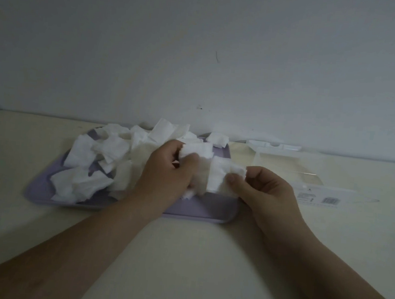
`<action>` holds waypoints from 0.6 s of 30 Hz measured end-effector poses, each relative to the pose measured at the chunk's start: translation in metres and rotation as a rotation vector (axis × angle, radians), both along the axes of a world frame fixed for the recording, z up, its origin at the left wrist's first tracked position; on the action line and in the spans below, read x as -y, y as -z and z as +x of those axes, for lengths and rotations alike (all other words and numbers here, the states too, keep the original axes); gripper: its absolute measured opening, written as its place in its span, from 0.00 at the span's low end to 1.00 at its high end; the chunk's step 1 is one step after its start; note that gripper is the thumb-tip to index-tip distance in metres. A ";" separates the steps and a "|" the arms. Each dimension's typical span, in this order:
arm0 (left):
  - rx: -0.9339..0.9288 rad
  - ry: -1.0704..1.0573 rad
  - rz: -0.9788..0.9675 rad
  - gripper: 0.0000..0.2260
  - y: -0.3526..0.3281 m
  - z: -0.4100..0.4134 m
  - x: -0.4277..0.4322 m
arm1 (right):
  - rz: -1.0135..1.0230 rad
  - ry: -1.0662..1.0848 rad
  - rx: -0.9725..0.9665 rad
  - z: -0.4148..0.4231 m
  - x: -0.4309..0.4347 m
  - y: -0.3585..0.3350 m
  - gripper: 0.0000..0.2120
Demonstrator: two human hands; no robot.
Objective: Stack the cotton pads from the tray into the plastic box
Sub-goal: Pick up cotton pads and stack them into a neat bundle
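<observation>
Nearest me, two bare forearms run in from six o'clock over the matte cream table (181, 256). I see the left hand (165, 168) curled round a crumpled wad of pads (197, 149). Just beside it, the right hand (267, 192) pinches one soft square pad (218, 175) between thumb and forefinger. Fluffy white cotton pads (100, 149) lie heaped on the smooth lilac tray (200, 210), mostly toward ten o'clock. At two o'clock sits the clear plastic box (291, 168), seemingly open, though glare hides its inside.
</observation>
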State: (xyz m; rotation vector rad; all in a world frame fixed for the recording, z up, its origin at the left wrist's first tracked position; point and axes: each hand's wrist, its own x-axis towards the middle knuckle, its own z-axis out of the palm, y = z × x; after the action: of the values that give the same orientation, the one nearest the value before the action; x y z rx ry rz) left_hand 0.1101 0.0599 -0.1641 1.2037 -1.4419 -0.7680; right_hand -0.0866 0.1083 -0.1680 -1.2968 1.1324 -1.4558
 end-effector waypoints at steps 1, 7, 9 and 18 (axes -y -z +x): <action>-0.091 -0.004 0.032 0.04 -0.002 0.002 0.001 | -0.011 0.062 -0.055 -0.001 0.000 0.000 0.03; -0.199 0.437 0.206 0.07 -0.010 0.004 -0.010 | 0.032 0.107 -0.134 -0.005 -0.001 -0.005 0.04; -0.124 0.419 0.198 0.07 -0.011 0.000 -0.012 | 0.011 0.012 -0.126 -0.002 -0.003 -0.005 0.06; -0.141 0.366 0.117 0.05 -0.008 -0.004 -0.013 | -0.025 -0.122 -0.196 -0.001 -0.003 -0.008 0.10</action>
State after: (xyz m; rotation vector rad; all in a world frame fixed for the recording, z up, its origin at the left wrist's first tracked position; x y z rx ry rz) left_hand 0.1057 0.0733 -0.1557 0.9597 -1.5350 -1.1776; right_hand -0.0879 0.1114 -0.1603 -1.5256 1.1420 -1.2784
